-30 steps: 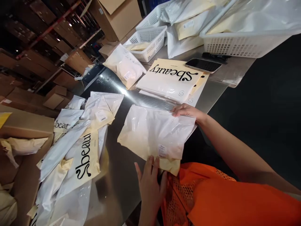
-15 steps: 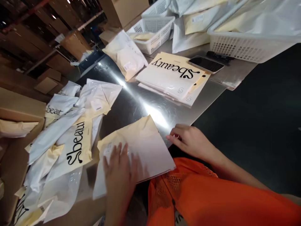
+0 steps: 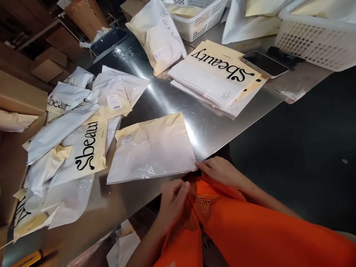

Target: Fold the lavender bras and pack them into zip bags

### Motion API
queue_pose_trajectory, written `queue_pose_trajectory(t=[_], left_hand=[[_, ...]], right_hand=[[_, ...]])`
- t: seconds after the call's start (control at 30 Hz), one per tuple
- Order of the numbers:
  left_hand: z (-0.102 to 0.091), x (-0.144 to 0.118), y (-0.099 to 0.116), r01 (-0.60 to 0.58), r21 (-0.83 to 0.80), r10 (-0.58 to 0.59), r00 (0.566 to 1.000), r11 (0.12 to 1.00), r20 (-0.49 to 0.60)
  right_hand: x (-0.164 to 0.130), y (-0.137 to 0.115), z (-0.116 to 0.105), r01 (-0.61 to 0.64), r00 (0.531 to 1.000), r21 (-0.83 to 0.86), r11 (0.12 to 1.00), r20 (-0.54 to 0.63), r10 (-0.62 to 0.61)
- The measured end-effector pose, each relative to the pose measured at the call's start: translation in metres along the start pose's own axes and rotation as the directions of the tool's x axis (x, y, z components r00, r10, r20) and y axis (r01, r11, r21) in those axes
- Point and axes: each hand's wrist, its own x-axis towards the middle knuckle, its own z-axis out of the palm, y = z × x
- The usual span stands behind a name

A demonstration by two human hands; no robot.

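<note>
Far left: a loose heap of white and cream mailer bags [image 3: 75,148] spills across the left part of the steel worktop [image 3: 172,107]; one bag shows black "Sbeauty" lettering.
Centre: a flat cream and white polybag [image 3: 151,148] lies on the worktop just beside the heap, its near edge at the worktop's front rim.
Left hand [image 3: 172,200]: below the polybag's near edge, fingers curled and pinching the mesh of an orange vest [image 3: 250,237]; not touching the polybag.
Right hand [image 3: 219,171]: fingers loosely curled, fingertips touching the polybag's near right corner and resting on the vest; whether it grips anything cannot be told.
Behind, centre: a filled bag [image 3: 157,33] lies near the worktop's far side, with a white basket [image 3: 205,18] beyond it.
Right of centre: a neat stack of flat bags [image 3: 217,79], lettered "Sbeauty" upside down, well apart from the polybag.
Further right: a dark phone [image 3: 264,64] overlaps the stack's far corner.
Far right: a larger white basket [image 3: 314,40] stands at the worktop's end.
</note>
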Motion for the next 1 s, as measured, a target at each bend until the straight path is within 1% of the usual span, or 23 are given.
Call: queue_pose_trajectory(t=[0.03,0.07,0.1,0.13,0.2,0.27,0.33,0.4,0.43,0.47,0.53,0.6,0.63,0.67,0.7,0.73,0.77,0.8,0.83,0.87,0.9,0.93,1.0], left_hand=[[0.012,-0.002,-0.007,0.166,-0.196,-0.144,0.982,0.966,0.121],[0.024,-0.002,-0.014,0.295,-0.349,-0.232,0.950,0.890,0.211],[0.036,0.000,-0.020,0.367,-0.458,-0.277,0.927,0.809,0.254],[0.047,0.003,-0.023,0.384,-0.530,-0.291,0.922,0.756,0.253],[0.063,0.011,-0.023,0.323,-0.600,-0.270,0.946,0.732,0.180],[0.066,0.017,-0.015,0.246,-0.653,-0.247,0.965,0.716,0.092],[0.052,0.019,-0.008,0.156,-0.677,-0.241,0.970,0.719,-0.032],[0.020,0.014,-0.007,0.031,-0.677,-0.249,0.941,0.736,-0.228],[-0.002,0.009,-0.009,-0.042,-0.659,-0.251,0.905,0.751,-0.344],[-0.024,0.002,-0.013,-0.115,-0.626,-0.246,0.853,0.771,-0.460],[-0.068,-0.017,-0.024,-0.237,-0.519,-0.215,0.715,0.821,-0.666],[-0.097,-0.036,-0.034,-0.313,-0.380,-0.154,0.561,0.870,-0.813],[-0.103,-0.045,-0.037,-0.335,-0.324,-0.129,0.491,0.885,-0.861],[-0.105,-0.051,-0.039,-0.325,-0.258,-0.095,0.441,0.910,-0.892],[-0.101,-0.055,-0.038,-0.281,-0.156,-0.025,0.418,0.947,-0.908],[-0.094,-0.056,-0.034,-0.217,0.004,0.101,0.438,0.976,-0.893],[-0.084,-0.053,-0.029,-0.152,0.222,0.268,0.495,0.963,-0.826],[-0.072,-0.047,-0.022,-0.112,0.470,0.444,0.570,0.875,-0.691],[-0.061,-0.038,-0.014,-0.108,0.692,0.581,0.643,0.713,-0.498],[-0.051,-0.027,-0.005,-0.135,0.842,0.651,0.702,0.522,-0.290],[-0.043,-0.015,0.005,-0.172,0.918,0.665,0.737,0.358,-0.121],[-0.038,-0.003,0.014,-0.198,0.953,0.638,0.770,0.231,0.006],[-0.036,0.018,0.030,-0.267,0.961,0.534,0.824,0.071,0.189]], right_hand=[[0.001,-0.001,0.001,0.029,0.998,0.084,0.996,0.047,-0.033],[0.001,-0.002,0.003,0.056,0.994,0.197,0.979,0.085,-0.074],[0.000,-0.005,0.006,0.069,0.988,0.318,0.945,0.111,-0.109],[-0.001,-0.008,0.010,0.065,0.983,0.434,0.899,0.126,-0.132],[-0.006,-0.015,0.017,0.042,0.971,0.595,0.802,0.165,-0.173],[-0.010,-0.018,0.021,0.036,0.960,0.658,0.752,0.185,-0.208],[-0.011,-0.015,0.017,0.064,0.982,0.685,0.725,0.086,-0.168],[-0.006,-0.007,0.002,0.114,0.993,0.724,0.680,-0.085,-0.077],[-0.002,-0.001,-0.007,0.151,0.984,0.752,0.642,-0.175,-0.026],[0.002,0.005,-0.017,0.190,0.967,0.775,0.603,-0.254,0.022],[0.010,0.016,-0.034,0.249,0.921,0.806,0.537,-0.368,0.125],[0.014,0.023,-0.039,0.222,0.918,0.832,0.508,-0.354,0.179],[0.016,0.024,-0.036,0.170,0.936,0.829,0.533,-0.305,0.176],[0.017,0.023,-0.031,0.107,0.952,0.804,0.585,-0.251,0.172],[0.018,0.021,-0.024,0.046,0.961,0.758,0.650,-0.210,0.178],[0.019,0.017,-0.017,-0.005,0.961,0.703,0.712,-0.193,0.197],[0.020,0.013,-0.010,-0.037,0.953,0.652,0.757,-0.205,0.224],[0.020,0.009,-0.004,-0.051,0.942,0.617,0.785,-0.231,0.243],[0.020,0.005,0.001,-0.048,0.933,0.599,0.800,-0.259,0.250],[0.020,0.001,0.003,-0.032,0.925,0.591,0.806,-0.288,0.248],[0.020,-0.001,0.003,-0.012,0.921,0.583,0.812,-0.310,0.236],[0.019,-0.003,0.001,0.008,0.919,0.572,0.820,-0.328,0.219],[0.018,-0.004,-0.004,0.049,0.918,0.547,0.836,-0.354,0.178]])
